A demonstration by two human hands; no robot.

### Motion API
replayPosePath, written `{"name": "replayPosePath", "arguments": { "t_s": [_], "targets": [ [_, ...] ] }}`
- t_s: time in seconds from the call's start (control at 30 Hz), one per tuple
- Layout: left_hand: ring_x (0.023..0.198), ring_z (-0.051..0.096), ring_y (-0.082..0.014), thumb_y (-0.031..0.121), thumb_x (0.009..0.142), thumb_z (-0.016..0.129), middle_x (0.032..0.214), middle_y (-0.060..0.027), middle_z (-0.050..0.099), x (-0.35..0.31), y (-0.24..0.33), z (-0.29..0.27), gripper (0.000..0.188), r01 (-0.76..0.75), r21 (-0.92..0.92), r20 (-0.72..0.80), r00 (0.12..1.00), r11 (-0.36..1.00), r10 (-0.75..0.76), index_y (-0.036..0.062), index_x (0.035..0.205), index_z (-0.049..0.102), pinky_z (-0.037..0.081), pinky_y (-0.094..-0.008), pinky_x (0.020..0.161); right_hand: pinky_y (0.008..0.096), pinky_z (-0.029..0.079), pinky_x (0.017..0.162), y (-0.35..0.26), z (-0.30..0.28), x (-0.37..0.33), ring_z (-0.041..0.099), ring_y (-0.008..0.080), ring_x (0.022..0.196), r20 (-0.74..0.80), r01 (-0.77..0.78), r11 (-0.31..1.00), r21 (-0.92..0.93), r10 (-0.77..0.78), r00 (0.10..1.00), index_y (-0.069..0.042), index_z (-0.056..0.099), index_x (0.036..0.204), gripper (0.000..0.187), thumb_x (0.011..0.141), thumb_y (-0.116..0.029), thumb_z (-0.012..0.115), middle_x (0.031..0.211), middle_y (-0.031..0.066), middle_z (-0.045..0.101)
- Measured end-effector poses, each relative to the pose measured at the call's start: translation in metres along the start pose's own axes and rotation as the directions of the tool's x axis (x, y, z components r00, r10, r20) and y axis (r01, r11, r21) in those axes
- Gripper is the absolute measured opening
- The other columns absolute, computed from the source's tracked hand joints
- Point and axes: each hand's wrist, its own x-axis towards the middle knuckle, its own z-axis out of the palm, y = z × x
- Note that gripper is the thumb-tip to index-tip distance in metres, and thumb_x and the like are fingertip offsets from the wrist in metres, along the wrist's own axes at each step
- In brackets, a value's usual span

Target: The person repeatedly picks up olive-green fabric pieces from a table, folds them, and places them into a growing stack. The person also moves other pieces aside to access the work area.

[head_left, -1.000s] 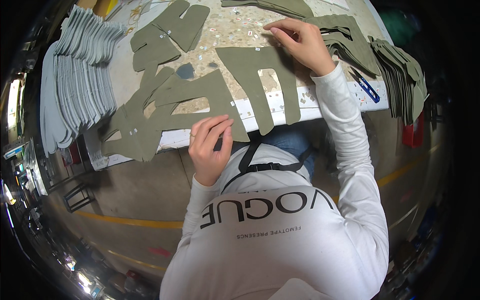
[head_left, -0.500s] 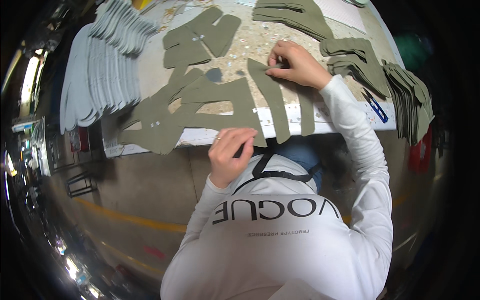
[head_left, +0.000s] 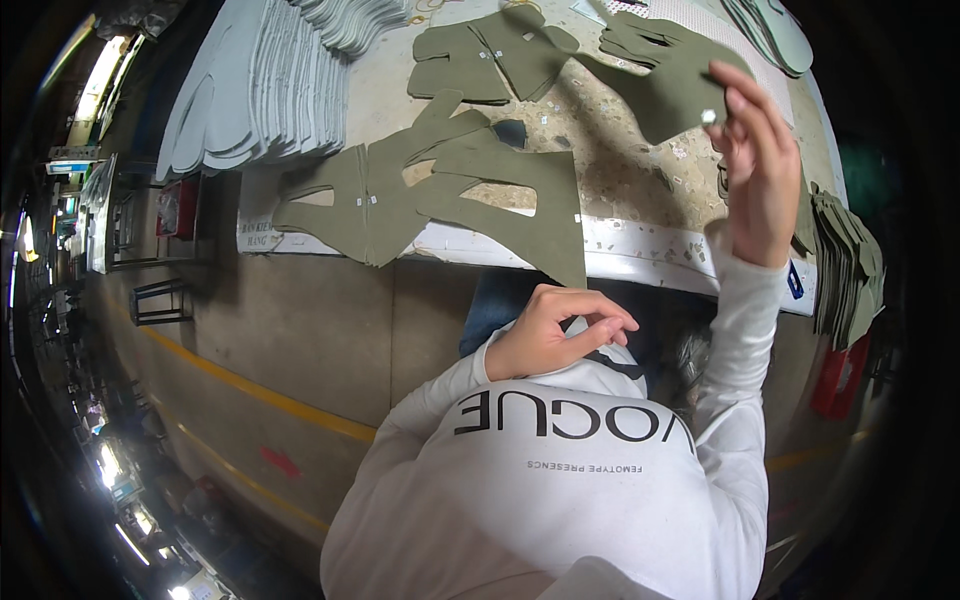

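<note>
My right hand (head_left: pixel 757 160) is raised above the worktable (head_left: pixel 640 250) and pinches an olive-green cut fabric piece (head_left: pixel 665 75) by its edge, lifting it off the surface. My left hand (head_left: pixel 553 330) hovers close to my chest, below the table's front edge, fingers loosely curled with nothing seen in them. Flat on the table lie more olive fabric pieces: a large overlapping group (head_left: pixel 450 190) hanging slightly over the front edge and a smaller group (head_left: pixel 490 60) farther back. Small white tags dot them.
A fanned stack of pale grey cut pieces (head_left: pixel 260 90) covers the table's left end. A pile of olive pieces (head_left: pixel 845 265) sits at the right edge, with a blue pen (head_left: pixel 795 280) beside it. A metal stool (head_left: pixel 160 300) stands on the concrete floor with yellow lines.
My right hand has lifted an olive fabric piece off the table and raised it. My left hand has drawn back from the table edge toward my chest. My head has shifted right.
</note>
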Motion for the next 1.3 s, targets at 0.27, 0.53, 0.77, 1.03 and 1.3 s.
{"name": "replayPosePath", "arguments": {
  "t_s": [0.27, 0.53, 0.77, 1.03, 1.3],
  "targets": [
    [0.105, 0.064, -0.0223, 0.015, 0.103, 0.046, 0.128, -0.0189, 0.056, 0.014, -0.018, -0.001, 0.070, 0.181, -0.398, -0.206, 0.938, 0.899, -0.280, 0.0114, 0.153, -0.003, 0.052, -0.0333, 0.092, 0.0247, 0.053, 0.083, 0.040, 0.020, -0.119, 0.064, 0.0137, 0.101, 0.032, -0.516, 0.849, 0.113, 0.516, 0.856, 0.001, 0.049, 0.139, 0.046, 0.096, -0.014, 0.056, 0.113, 0.0133, 0.069],
    [0.109, 0.059, -0.0158, -0.003, 0.092, 0.060, 0.127, -0.0147, 0.052, 0.045, -0.003, -0.008, 0.040, -0.037, -0.210, -0.408, 0.911, 0.977, -0.053, -0.0046, 0.130, 0.048, 0.054, -0.0254, 0.081, 0.0231, 0.051, 0.076, 0.048, 0.022, -0.153, 0.064, 0.0192, 0.112, 0.203, -0.423, 0.884, 0.200, 0.385, 0.900, 0.004, 0.053, 0.131, 0.038, 0.097, -0.013, 0.054, 0.111, 0.0083, 0.063],
    [0.092, 0.066, -0.0151, -0.007, 0.086, 0.065, 0.114, -0.0098, 0.053, 0.054, 0.022, -0.009, 0.042, 0.002, -0.065, -0.398, 0.917, 0.998, -0.027, -0.0075, 0.127, 0.053, 0.057, -0.0235, 0.076, 0.0326, 0.048, 0.093, 0.067, 0.026, -0.152, 0.056, 0.0207, 0.119, 0.412, -0.524, 0.755, 0.395, 0.364, 0.835, 0.002, 0.045, 0.138, 0.044, 0.100, -0.021, 0.048, 0.127, 0.0122, 0.057],
    [0.111, 0.062, -0.0218, -0.013, 0.080, 0.067, 0.129, -0.0116, 0.037, 0.047, 0.041, -0.017, 0.072, -0.086, 0.030, -0.278, 0.956, 0.996, 0.091, -0.0066, 0.144, 0.034, 0.059, -0.0226, 0.077, 0.0427, 0.029, 0.116, 0.075, 0.043, -0.108, 0.037, 0.0284, 0.138, 0.534, -0.537, 0.008, 0.843, 0.098, 0.840, -0.006, 0.013, 0.154, 0.100, 0.086, -0.071, 0.047, 0.152, 0.0156, 0.032],
    [0.113, 0.059, -0.0184, -0.014, 0.080, 0.064, 0.140, -0.0096, 0.036, 0.063, 0.020, -0.033, 0.074, 0.170, -0.079, -0.061, 0.983, 0.982, -0.174, -0.0058, 0.146, 0.032, 0.056, -0.0216, 0.080, 0.0509, 0.027, 0.115, 0.071, -0.001, -0.062, 0.021, 0.0323, 0.145, 0.279, -0.327, 0.309, 0.893, 0.189, 0.941, -0.010, 0.015, 0.154, 0.082, 0.092, -0.044, 0.057, 0.156, 0.0168, 0.021]
  ]
}}
